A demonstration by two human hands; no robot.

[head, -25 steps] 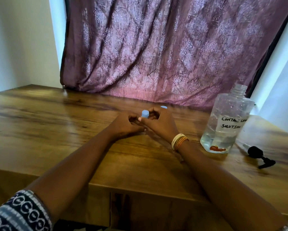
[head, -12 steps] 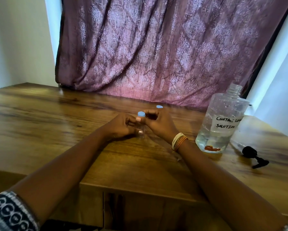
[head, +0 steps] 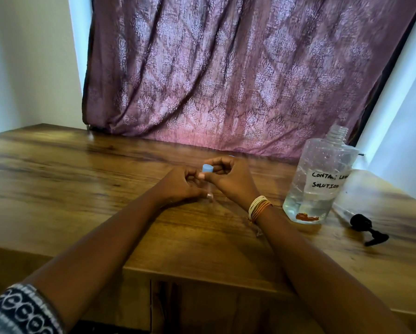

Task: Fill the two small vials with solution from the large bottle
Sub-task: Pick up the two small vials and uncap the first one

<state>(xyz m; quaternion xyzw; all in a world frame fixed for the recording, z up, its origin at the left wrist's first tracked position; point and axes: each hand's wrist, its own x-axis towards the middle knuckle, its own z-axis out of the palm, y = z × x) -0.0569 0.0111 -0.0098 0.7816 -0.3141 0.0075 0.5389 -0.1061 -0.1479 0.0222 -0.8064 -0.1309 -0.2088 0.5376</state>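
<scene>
A small clear vial (head: 209,189) stands upright on the wooden table (head: 81,189), held between both hands. My left hand (head: 180,186) grips its glass body. My right hand (head: 228,179) pinches its light blue cap (head: 207,169) between thumb and fingers. A second vial is almost hidden behind my right hand; only a sliver of its blue cap (head: 231,156) shows. The large clear bottle (head: 320,179), labelled as contact lens solution, stands uncapped to the right with a little liquid at its bottom.
A black pump top (head: 368,229) with its clear tube lies on the table right of the bottle. A purple patterned curtain (head: 226,80) hangs behind the table. The table's front edge runs below my forearms.
The camera tilted and shifted slightly. My hands stayed on the vial, and the right hand's fingers moved a little around the blue cap.
</scene>
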